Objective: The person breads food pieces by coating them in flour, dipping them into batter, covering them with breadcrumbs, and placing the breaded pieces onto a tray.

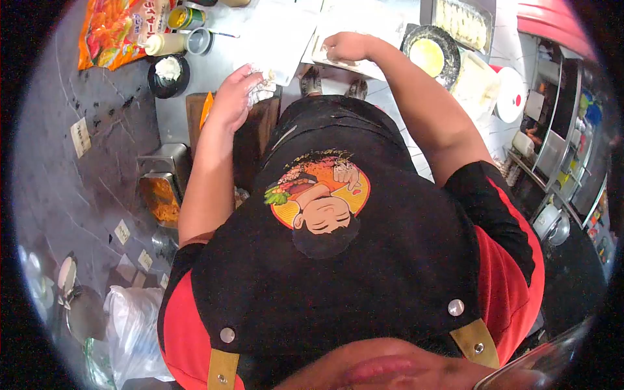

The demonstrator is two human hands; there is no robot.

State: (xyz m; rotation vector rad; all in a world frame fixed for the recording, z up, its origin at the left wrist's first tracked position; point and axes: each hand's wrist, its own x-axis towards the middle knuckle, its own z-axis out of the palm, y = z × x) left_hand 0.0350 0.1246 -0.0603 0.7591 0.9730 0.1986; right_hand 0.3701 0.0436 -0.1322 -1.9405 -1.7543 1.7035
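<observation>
My left hand (235,96) is closed around a crumpled white cloth or paper (262,91), by the corner of a white board (283,70). To the right, my right hand (350,48) is closed with curled fingers over a shallow white tray (374,66). What those fingers hold, if anything, is too bright and small to make out. Right of that hand sits a black bowl (450,73) with yellow liquid (427,57) in it. Beyond the bowl lies a metal tray (491,29) with rows of pale coated pieces.
At the far left are an orange printed bag (107,39), a yellow can (186,17), a squeeze bottle (166,44), a plastic cup (199,41) and a black bowl of white stuff (169,69). A metal container (170,156) stands nearer. A white round lid (509,95) is at right.
</observation>
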